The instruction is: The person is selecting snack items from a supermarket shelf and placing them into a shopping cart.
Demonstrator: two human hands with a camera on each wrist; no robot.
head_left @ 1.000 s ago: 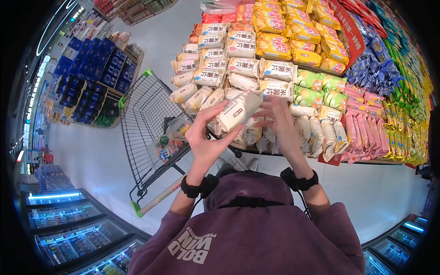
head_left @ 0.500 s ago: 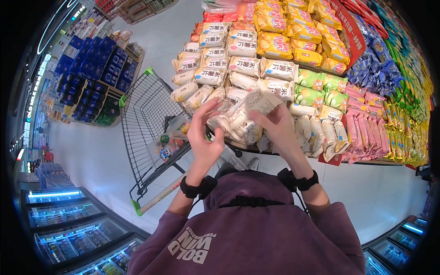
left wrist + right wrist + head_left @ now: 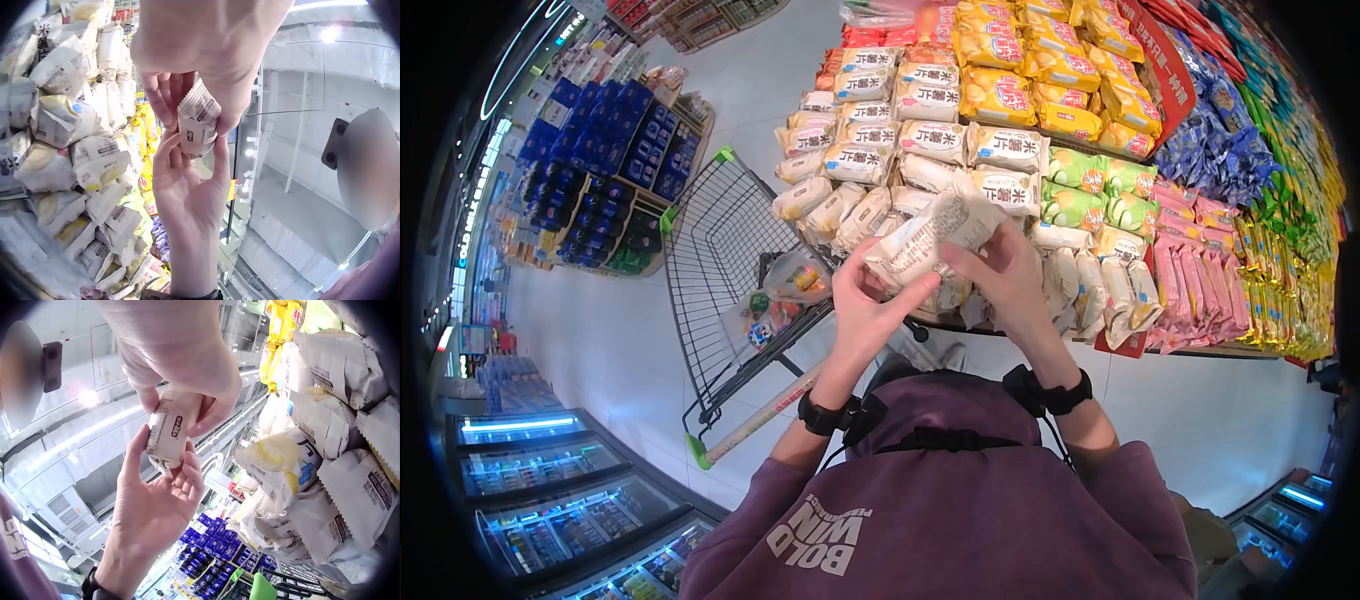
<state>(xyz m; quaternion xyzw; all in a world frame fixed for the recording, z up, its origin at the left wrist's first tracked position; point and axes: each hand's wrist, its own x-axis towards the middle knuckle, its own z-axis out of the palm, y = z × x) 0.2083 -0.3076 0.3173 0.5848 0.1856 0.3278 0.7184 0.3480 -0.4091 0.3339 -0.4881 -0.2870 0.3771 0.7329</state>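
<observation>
A cream-white snack bag (image 3: 925,240) with small printed text on its upturned side is held in front of the chest, above the near edge of the display. My left hand (image 3: 870,308) grips its left end, thumb along the near side. On the other end my right hand (image 3: 1007,282) pinches it between thumb and fingers. In the left wrist view the crimped end of the bag (image 3: 200,119) shows between both hands. The right wrist view shows a small dark label on the bag (image 3: 170,428). Similar white bags (image 3: 860,165) are stacked right behind it.
A shopping cart (image 3: 730,240) with a plastic bag of goods (image 3: 798,278) stands at the left. Yellow bags (image 3: 998,98), green bags (image 3: 1072,208) and pink bags (image 3: 1190,285) fill the display to the right. Glass-topped freezers (image 3: 530,465) line the lower left.
The bag has been turned from its front label to its text-covered side. My right hand has taken hold of its right end; the left hand loosened, then gripped again.
</observation>
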